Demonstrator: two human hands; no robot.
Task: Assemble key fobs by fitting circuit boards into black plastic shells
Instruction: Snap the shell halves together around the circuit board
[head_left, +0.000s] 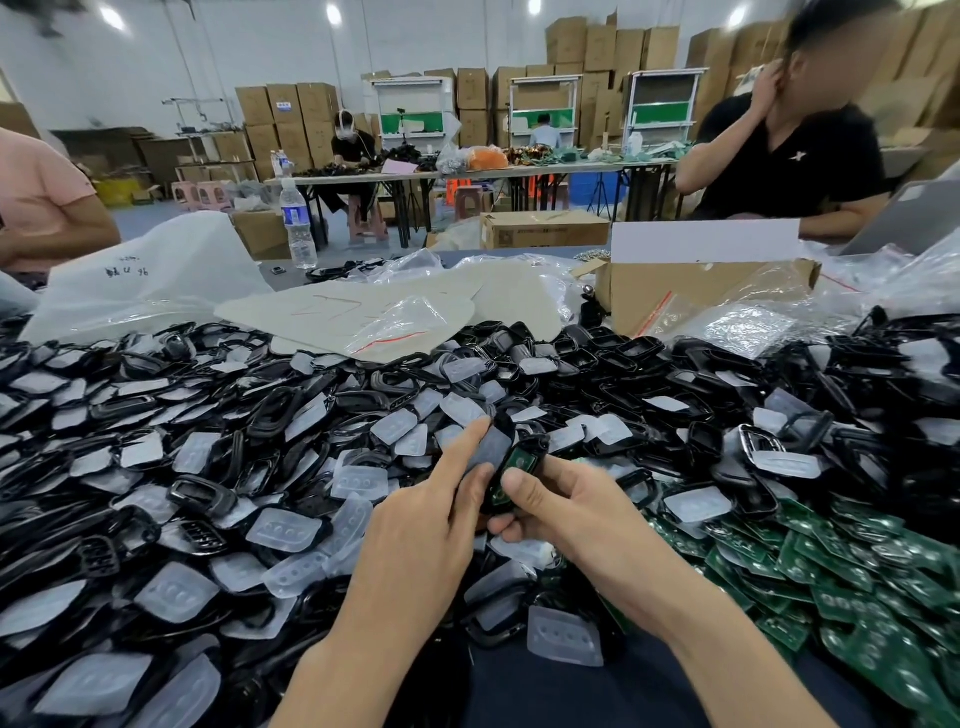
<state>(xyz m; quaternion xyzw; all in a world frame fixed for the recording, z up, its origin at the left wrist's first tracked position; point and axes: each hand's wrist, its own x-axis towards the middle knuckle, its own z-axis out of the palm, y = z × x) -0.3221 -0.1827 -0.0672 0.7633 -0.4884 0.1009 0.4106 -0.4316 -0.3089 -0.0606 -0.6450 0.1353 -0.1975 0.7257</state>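
Observation:
Above the middle of the table, my right hand (558, 506) grips a black plastic shell (530, 448) with a green circuit board (516, 461) lying in it; the thumb presses on the board's near end. My left hand (434, 512) holds a translucent rubber button pad (491, 448) against the shell's left side, index finger stretched along the pad. Much of the shell is hidden behind both hands.
Heaps of black shells and translucent pads (218, 467) cover the table left and centre. Green circuit boards (852, 571) are piled at the right. A cardboard box (691, 293), plastic bags (363, 317) and a water bottle (298, 223) stand behind. Seated people are at far left and far right.

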